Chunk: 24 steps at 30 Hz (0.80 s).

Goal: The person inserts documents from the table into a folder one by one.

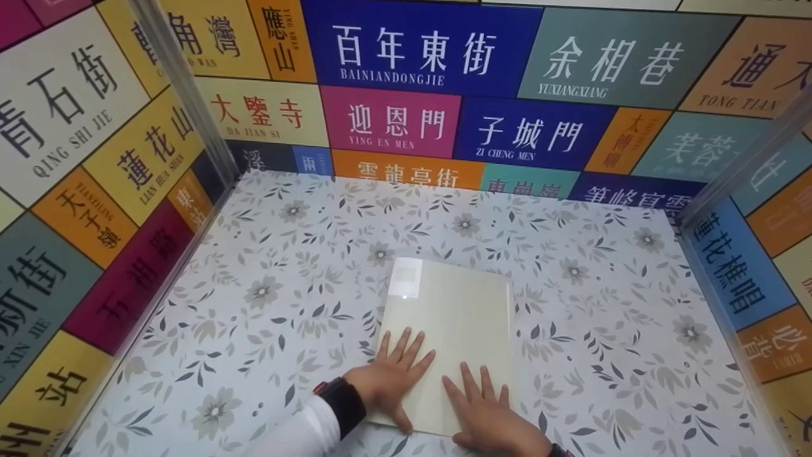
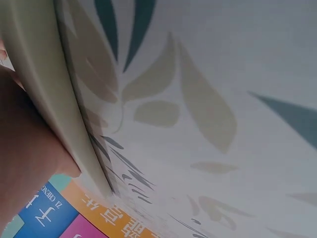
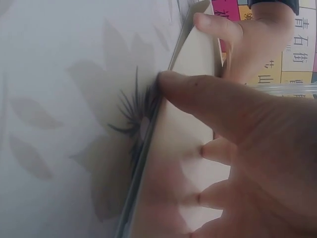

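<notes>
Both hands (image 1: 438, 393) on cream board (image 1: 453, 304)

Your cream glossy rectangular sheet (image 1: 453, 330), lying flat on the floral worktop (image 1: 266, 266), near edge under both your hands

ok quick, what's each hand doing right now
left hand: open, fingers flat on the cream sheet
right hand: open, fingers spread flat on the sheet, thumb at its edge
</notes>
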Motion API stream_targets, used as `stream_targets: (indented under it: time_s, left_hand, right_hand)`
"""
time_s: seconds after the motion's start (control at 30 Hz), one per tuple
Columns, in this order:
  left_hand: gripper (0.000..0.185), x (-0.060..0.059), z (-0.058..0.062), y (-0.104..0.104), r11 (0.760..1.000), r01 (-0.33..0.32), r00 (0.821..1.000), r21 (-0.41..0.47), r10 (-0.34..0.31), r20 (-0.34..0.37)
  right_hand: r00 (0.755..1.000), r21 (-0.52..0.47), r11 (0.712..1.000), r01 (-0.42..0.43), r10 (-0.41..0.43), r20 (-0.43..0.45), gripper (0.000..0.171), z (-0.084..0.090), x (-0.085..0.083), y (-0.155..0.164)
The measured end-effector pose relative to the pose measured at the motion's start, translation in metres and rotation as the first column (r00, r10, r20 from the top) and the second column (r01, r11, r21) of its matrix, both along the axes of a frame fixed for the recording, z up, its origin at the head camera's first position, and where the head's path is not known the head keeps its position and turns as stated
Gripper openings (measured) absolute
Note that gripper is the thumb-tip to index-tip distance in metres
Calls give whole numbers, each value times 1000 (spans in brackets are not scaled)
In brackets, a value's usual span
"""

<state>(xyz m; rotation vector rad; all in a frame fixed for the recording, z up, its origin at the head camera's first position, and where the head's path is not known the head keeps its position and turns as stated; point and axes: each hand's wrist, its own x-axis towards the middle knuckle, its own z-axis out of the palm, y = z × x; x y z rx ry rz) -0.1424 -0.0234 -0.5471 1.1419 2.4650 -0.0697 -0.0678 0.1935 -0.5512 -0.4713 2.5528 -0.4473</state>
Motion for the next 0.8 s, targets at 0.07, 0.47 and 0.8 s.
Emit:
stream_targets:
  time_s: [0.07, 0.47, 0.8]
  left_hand:
    - [131, -1, 0, 1, 1000, -17, 1000, 11, 17, 14]
    - [123, -3, 5, 8, 998, -65, 998, 10, 65, 7]
    - [92, -20, 3, 12, 993, -81, 997, 83, 81, 3]
  right_hand:
    - [1000, -4, 1000, -2, 2, 1, 88, 1, -3, 1]
    - [998, 2, 999, -33, 33, -54, 87, 4, -21, 3]
    - [985, 16, 1000, -19, 21, -169, 68, 4, -47, 5]
